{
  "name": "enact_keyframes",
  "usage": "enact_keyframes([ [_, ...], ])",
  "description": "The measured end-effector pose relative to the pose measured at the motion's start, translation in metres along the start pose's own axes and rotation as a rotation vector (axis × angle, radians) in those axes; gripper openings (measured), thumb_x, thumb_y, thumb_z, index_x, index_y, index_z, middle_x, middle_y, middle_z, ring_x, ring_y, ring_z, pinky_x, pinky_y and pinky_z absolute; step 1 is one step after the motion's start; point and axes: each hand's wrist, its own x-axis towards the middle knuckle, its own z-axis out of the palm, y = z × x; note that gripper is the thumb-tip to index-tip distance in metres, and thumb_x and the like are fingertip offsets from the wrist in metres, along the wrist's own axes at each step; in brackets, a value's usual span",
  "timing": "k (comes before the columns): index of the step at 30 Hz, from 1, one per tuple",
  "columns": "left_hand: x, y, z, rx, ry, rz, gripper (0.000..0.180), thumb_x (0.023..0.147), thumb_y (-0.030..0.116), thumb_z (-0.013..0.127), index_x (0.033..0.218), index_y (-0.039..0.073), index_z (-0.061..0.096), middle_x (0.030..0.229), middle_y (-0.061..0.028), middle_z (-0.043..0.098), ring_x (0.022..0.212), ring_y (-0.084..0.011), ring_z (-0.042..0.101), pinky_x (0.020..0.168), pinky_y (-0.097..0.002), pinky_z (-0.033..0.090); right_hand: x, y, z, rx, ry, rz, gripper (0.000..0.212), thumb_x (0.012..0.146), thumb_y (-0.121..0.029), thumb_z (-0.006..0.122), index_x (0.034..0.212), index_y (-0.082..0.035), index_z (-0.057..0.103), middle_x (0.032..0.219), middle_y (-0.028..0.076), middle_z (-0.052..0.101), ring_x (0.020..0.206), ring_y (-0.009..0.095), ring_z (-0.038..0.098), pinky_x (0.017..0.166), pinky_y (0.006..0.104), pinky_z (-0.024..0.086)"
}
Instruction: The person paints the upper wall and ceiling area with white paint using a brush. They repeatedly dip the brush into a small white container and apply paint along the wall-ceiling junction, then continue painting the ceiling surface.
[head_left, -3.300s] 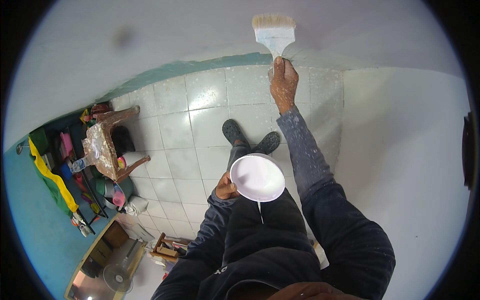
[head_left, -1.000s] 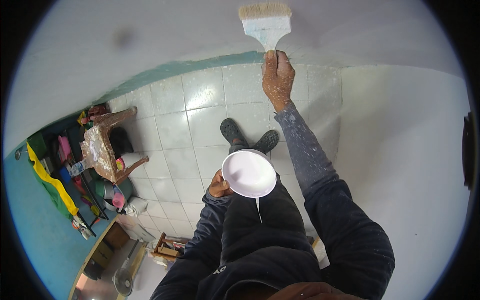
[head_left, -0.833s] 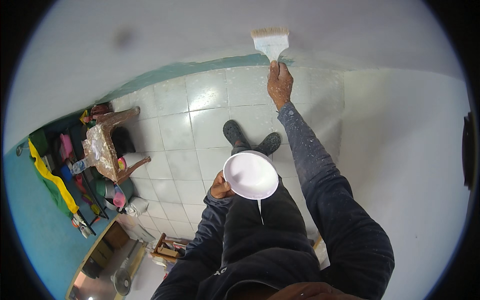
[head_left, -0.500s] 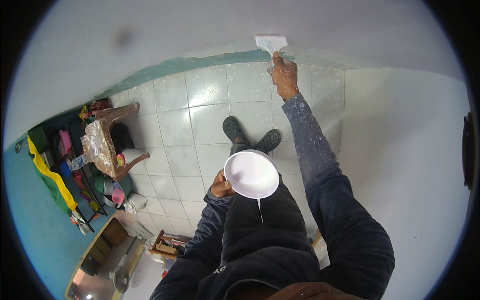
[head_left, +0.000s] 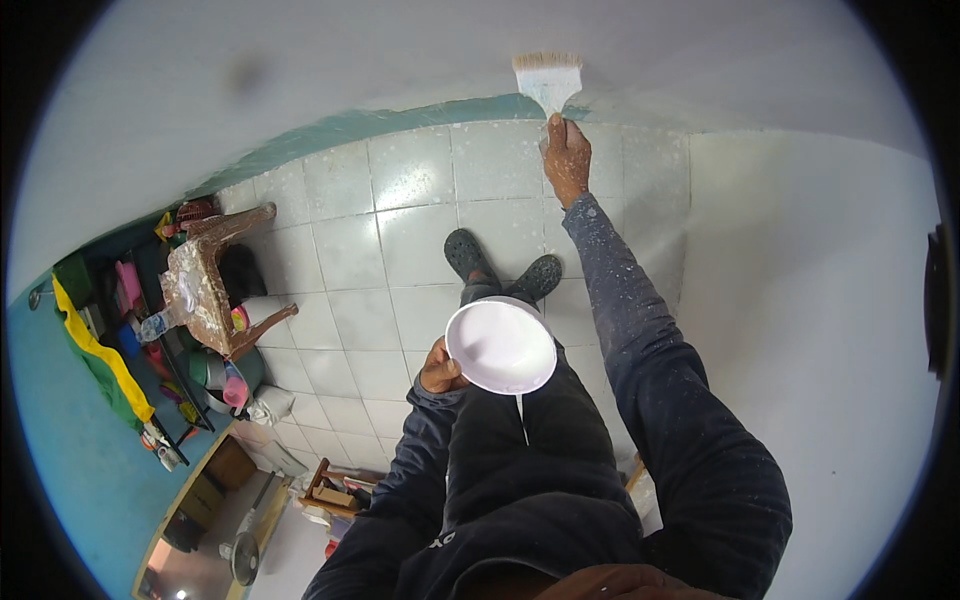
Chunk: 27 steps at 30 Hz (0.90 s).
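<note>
My right hand [head_left: 567,160] grips the handle of a wide flat paintbrush [head_left: 549,82], arm stretched far forward. White paint coats the brush's body, and its pale bristle tips point at the white wall [head_left: 400,55]; whether they touch it I cannot tell. A strip of teal [head_left: 380,118] shows along the wall's foot. Close to my body, my left hand [head_left: 441,368] holds a round white bowl [head_left: 502,347] by its left rim, thumb at the edge. White paint lies inside the bowl. Paint specks dot my right hand and sleeve.
My dark clogs [head_left: 500,265] stand on white floor tiles [head_left: 415,245] spotted with paint. At the left are a paint-smeared brown stool [head_left: 205,290] and a shelf with colourful items [head_left: 130,320]. A fan [head_left: 243,557] stands at the lower left. A white side wall [head_left: 800,330] rises on the right.
The brush in my right hand has turned a little, so its bristles now show more plainly, and it sits slightly further right. The bowl has hardly moved.
</note>
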Motion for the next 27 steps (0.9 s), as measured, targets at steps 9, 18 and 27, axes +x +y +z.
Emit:
enact_keyframes([
  [9, 0.003, -0.008, -0.004, -0.300, -0.098, 0.072, 0.061, 0.083, 0.017, 0.075, 0.132, -0.009, 0.049, 0.121, -0.0228, 0.064, 0.110, -0.0341, 0.065, 0.097, -0.0468, 0.051, 0.000, -0.035, -0.005, 0.108, -0.102, 0.142, 0.054, 0.101, -0.050, 0.051, 0.094, 0.002, 0.063, 0.070, 0.000, 0.046, 0.061, 0.008, 0.042, 0.052, 0.0233, 0.042],
  [18, 0.008, -0.002, 0.002, -0.325, -0.178, 0.068, 0.060, 0.083, 0.016, 0.074, 0.132, -0.009, 0.049, 0.120, -0.0230, 0.064, 0.110, -0.0338, 0.065, 0.098, -0.0466, 0.051, -0.017, -0.093, -0.008, 0.100, 0.047, -0.090, 0.066, 0.103, -0.057, 0.033, 0.087, 0.001, 0.060, 0.062, 0.007, 0.054, 0.054, 0.022, 0.054, 0.057, 0.0392, 0.045],
  [27, 0.011, -0.001, 0.006, -0.344, -0.141, 0.081, 0.060, 0.085, 0.015, 0.072, 0.133, -0.010, 0.047, 0.120, -0.0234, 0.063, 0.109, -0.0335, 0.065, 0.098, -0.0457, 0.051, 0.006, 0.036, -0.014, -0.415, -0.155, 0.102, 0.075, 0.098, -0.068, 0.034, 0.076, 0.000, 0.057, 0.064, 0.008, 0.050, 0.059, 0.019, 0.049, 0.057, 0.0371, 0.042],
])
